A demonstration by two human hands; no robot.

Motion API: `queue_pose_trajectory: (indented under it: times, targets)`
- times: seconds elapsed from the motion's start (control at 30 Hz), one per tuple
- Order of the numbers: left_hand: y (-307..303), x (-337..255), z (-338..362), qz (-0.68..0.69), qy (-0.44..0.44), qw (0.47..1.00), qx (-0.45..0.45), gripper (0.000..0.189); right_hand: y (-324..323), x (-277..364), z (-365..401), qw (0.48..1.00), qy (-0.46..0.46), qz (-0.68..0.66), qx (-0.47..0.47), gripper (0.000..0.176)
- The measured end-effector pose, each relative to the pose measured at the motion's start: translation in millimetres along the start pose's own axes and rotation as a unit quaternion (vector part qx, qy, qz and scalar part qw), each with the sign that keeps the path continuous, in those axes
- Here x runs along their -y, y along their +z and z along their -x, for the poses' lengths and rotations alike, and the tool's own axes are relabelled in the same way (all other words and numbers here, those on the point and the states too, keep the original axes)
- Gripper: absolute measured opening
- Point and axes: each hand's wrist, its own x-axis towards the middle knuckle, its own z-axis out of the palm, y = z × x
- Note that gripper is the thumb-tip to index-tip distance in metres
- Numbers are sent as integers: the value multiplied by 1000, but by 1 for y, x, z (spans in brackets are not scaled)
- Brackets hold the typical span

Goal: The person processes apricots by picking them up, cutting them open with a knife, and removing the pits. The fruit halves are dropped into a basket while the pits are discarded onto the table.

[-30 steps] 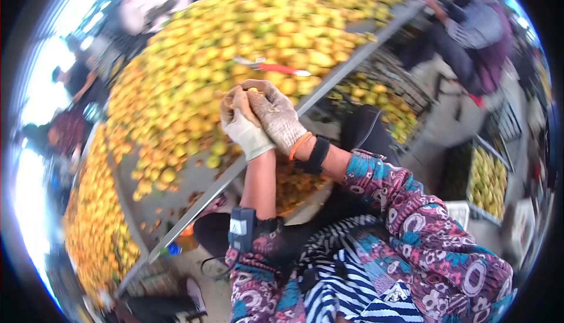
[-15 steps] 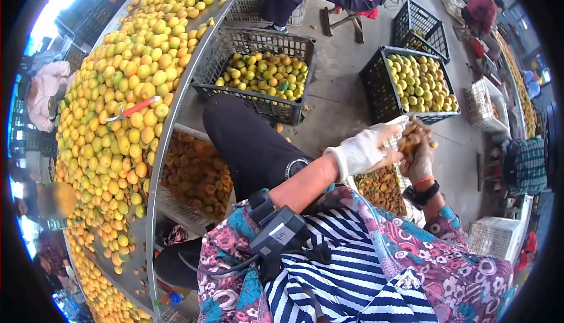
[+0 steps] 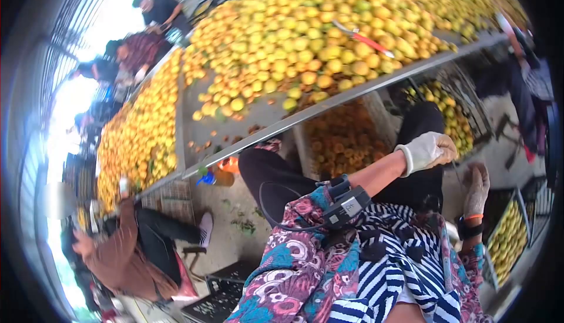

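Head view.
- Left hand [image 3: 429,150]: white-gloved, curled, held below table rail [image 3: 352,97]. Contents hidden; hold cannot be told.
- Right hand [image 3: 477,189]: fingers spread, nothing held, lower right of rail.
- Nearest apricots [image 3: 452,117]: heaped just under rail.
- Handling, as judged: light, soft, easily bruised; to be cupped around middle.
- Orientation: round, so no long axis or heading discernible.

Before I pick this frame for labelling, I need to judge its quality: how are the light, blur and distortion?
Head view: strong fisheye, so the metal table edge bows and black corners ring the picture; daylight at the left rim is blown out to white; the fruit pile is evenly lit and fairly sharp; the gloved left hand and right hand look slightly soft.
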Motion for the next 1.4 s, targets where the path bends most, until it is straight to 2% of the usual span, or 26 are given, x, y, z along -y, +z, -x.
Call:
queue_pose_trajectory:
  times: [0.03, 0.1, 0.17, 0.23, 0.27, 0.3, 0.37, 0.43, 0.47, 0.5, 0.57, 0.6, 0.67, 0.77, 0.9, 0.97, 1.0, 1.03, 1.13, 1.2, 1.23, 1.27, 1.37, 1.4]
  targets:
    - [-19, -8, 13, 25, -13, 999, -33, 25, 39, 24, -5, 997, -24, 16, 68, 16]
    - [-59, -21, 45, -3, 67, 989, -130, 25, 103, 63, -14, 978, -68, 51, 192, 15]
    - [-101, -37, 85, -195, 96, 943, -252, 23, 172, 102, -4, 945, -144, 123, 267, 14]
    - [-140, -39, 125, -173, 21, 906, -386, 20, 217, 105, -16, 919, -153, 129, 339, 13]
    - [-157, -40, 146, -220, 35, 871, -438, 19, 238, 102, -27, 905, -157, 130, 374, 12]
    - [-174, -37, 167, -266, 46, 831, -487, 19, 260, 98, -38, 905, -169, 132, 366, 12]
    - [-214, -11, 207, -313, -18, 768, -559, 20, 301, 96, -68, 860, -318, 208, 340, 14]
    - [-235, 3, 241, -314, -46, 752, -578, 21, 339, 98, -94, 819, -409, 299, 271, 17]
    - [-241, 7, 253, -294, -81, 749, -588, 23, 353, 93, -110, 799, -415, 367, 235, 22]
    - [-243, 8, 260, -305, -105, 741, -589, 24, 366, 84, -128, 756, -424, 462, 187, 30]
    - [-248, 9, 265, -325, -149, 725, -589, 26, 383, 72, -150, 695, -441, 548, 152, 37]
    - [-251, 11, 265, -370, -145, 710, -581, 29, 390, 66, -156, 686, -438, 564, 138, 38]
    - [-258, 13, 258, -350, -189, 723, -565, 34, 397, 55, -166, 668, -429, 598, 108, 39]
    - [-258, -3, 236, -376, -272, 713, -525, 41, 402, 55, -165, 716, -391, 566, 121, 38]
    - [-259, -3, 210, -409, -346, 712, -454, 51, 398, 59, -181, 730, -366, 562, 133, 31]
    - [-267, 9, 207, -409, -335, 710, -465, 54, 393, 59, -195, 825, -358, 414, 141, 25]
    - [-270, 12, 207, -407, -322, 712, -474, 55, 390, 69, -187, 905, -239, 294, 194, 21]
    - [-272, 13, 206, -405, -307, 714, -482, 56, 388, 77, -169, 952, -135, 88, 261, 20]
    - [-277, 14, 215, -319, -238, 770, -499, 53, 375, 93, -109, 936, -23, 49, 349, 20]
    - [-289, 36, 225, -198, -63, 831, -515, 49, 366, 82, -83, 924, 59, 37, 376, 22]
    - [-290, 35, 228, -135, 25, 846, -515, 47, 366, 77, -66, 924, 131, 2, 359, 22]
    - [-286, 34, 230, -36, 81, 858, -506, 48, 363, 70, -57, 916, 126, 20, 380, 22]
    - [-285, 35, 236, -50, 155, 846, -508, 48, 368, 71, -20, 890, 128, 51, 435, 24]
    - [-277, 21, 235, 21, 182, 849, -495, 50, 369, 66, -12, 898, 148, 66, 409, 25]
